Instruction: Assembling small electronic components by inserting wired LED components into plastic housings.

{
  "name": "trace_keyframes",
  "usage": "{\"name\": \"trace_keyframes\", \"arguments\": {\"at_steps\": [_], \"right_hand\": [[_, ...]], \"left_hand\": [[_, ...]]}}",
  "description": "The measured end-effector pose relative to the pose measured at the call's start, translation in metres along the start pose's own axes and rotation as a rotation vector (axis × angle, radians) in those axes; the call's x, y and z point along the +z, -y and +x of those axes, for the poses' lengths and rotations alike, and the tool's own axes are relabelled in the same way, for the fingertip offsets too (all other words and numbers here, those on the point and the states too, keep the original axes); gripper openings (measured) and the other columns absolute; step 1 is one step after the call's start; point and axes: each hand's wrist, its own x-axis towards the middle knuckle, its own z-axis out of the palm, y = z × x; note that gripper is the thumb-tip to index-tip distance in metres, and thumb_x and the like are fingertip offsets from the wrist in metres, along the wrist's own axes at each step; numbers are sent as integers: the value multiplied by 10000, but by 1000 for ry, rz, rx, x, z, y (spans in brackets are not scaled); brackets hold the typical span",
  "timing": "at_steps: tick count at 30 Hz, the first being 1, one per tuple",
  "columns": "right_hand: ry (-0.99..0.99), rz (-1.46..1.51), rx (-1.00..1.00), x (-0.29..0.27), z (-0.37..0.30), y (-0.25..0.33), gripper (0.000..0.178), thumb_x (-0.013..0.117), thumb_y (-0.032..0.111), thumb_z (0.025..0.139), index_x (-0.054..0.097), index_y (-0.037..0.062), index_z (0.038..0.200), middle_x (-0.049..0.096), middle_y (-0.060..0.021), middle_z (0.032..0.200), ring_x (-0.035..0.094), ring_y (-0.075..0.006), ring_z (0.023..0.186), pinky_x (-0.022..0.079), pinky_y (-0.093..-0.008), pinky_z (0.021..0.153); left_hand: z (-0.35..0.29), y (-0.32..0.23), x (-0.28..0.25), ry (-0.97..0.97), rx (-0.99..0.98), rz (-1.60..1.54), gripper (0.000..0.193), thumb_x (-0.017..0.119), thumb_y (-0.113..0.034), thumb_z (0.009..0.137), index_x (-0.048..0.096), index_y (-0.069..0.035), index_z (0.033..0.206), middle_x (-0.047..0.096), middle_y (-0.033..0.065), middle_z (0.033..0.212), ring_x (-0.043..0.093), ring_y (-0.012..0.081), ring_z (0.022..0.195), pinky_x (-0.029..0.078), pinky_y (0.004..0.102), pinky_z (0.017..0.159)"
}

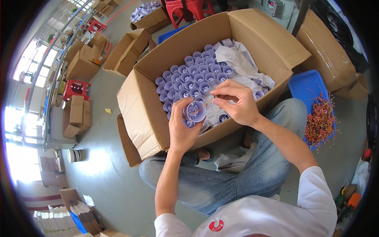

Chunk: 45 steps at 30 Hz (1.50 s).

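Observation:
My left hand (181, 132) is wrapped round a lavender plastic cup (192, 107), its open mouth tilted up toward me. Between thumb and forefinger, my right hand (239, 103) pinches a thin orange-yellow wire (206, 104) just to the right of the cup. The wire's other end runs down into the cup, where its end is hard to make out. Both hands are above the near side of a large open cardboard carton (143, 100). Inside it, many similar lavender cups (188, 76) stand in rows, partly covered by crumpled white paper (237, 59).
On the right, a blue tray (303, 83) holds a tangled heap of red and yellow wires (320, 120). Smaller cartons (128, 49) and a red stool (77, 88) stand to the left. Beyond the carton are another red stool (188, 10) and a box of cups (148, 17).

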Motion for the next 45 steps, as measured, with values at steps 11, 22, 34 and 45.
{"name": "trace_keyframes", "arguments": {"at_steps": [11,22,34,45], "right_hand": [[46,-188,-176,9,-9,3,230,806,-3,718,726,7,934,647,-91,940,653,-228,834,526,-309,715],[194,-263,-164,19,-14,1,222,794,2,668,753,35,883,615,-90,1089,579,-253,1054,489,-370,887],[256,-274,-157,18,-17,12,226,791,15,672,763,32,895,628,-117,1149,605,-275,1049,505,-366,878],[118,-159,-116,29,-21,5,165,681,-76,725,744,-12,863,642,-134,1107,658,-272,950,541,-347,792]], "left_hand": [[-7,2,10,43,28,88,628,870,-96,684,484,-23,1174,596,148,1100,622,323,1026,505,398,883],[-7,-5,22,115,77,45,543,804,15,586,561,-28,1069,589,144,988,595,349,906,505,407,760],[-9,-9,23,21,111,0,445,759,18,562,593,-30,972,646,143,912,639,331,797,522,381,699],[-4,-14,30,-106,211,121,388,704,28,546,591,-15,915,662,134,874,636,326,775,513,385,688]]}}
